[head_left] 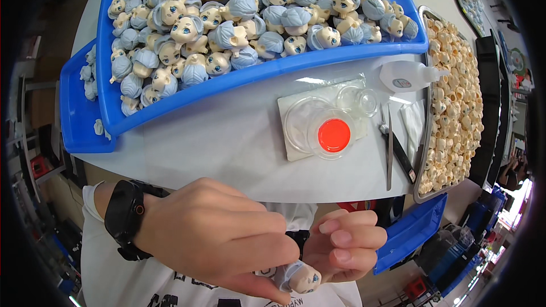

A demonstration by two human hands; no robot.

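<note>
Close to my body, my left hand (216,239) pinches a small doll head (305,279) with pale blue hair between thumb and fingers. The head lies tilted on its side, and its painted face with blue eyes points right. Right beside it is my right hand (347,244), its fingers curled in toward the palm. What those fingers hold, if anything, is hidden. Whether they touch the doll head I cannot tell.
A blue tray (273,67) heaped with similar heads fills the far side; another blue tray (85,142) sits left. A metal tray (422,185) of beige parts stands right. Between are a cup of red liquid (334,135), white squeeze bottle (405,75), tweezers (389,153) and black-handled tool (402,156).
</note>
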